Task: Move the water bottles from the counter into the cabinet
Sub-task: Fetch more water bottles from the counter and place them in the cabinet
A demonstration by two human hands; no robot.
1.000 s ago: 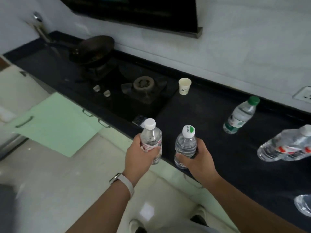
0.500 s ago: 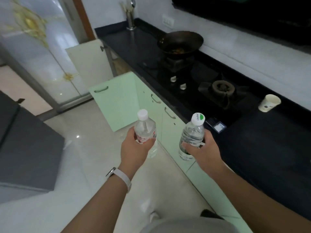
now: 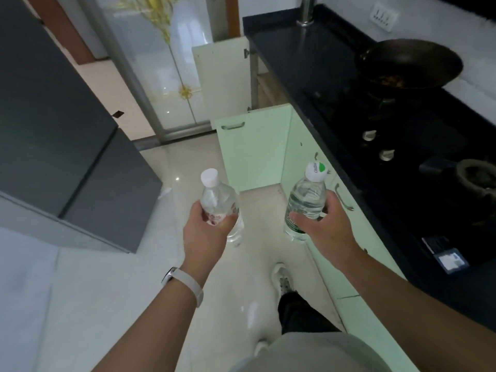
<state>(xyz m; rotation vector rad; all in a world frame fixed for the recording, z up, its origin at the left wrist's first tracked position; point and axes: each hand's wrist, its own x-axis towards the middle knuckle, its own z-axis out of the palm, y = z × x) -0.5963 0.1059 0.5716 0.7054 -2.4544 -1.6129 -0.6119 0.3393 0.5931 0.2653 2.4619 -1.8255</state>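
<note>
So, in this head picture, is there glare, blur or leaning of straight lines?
Head view: the glossy floor carries small glints; the door frame leans steeply, a wide-lens effect; the left bottle and right bottle look sharp, their labels soft; the wok is dark, detail lost.

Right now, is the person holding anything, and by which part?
Yes. The left hand grips the white-capped water bottle around its red-labelled middle; the right hand grips the green-and-white-capped water bottle around its middle too.
</note>
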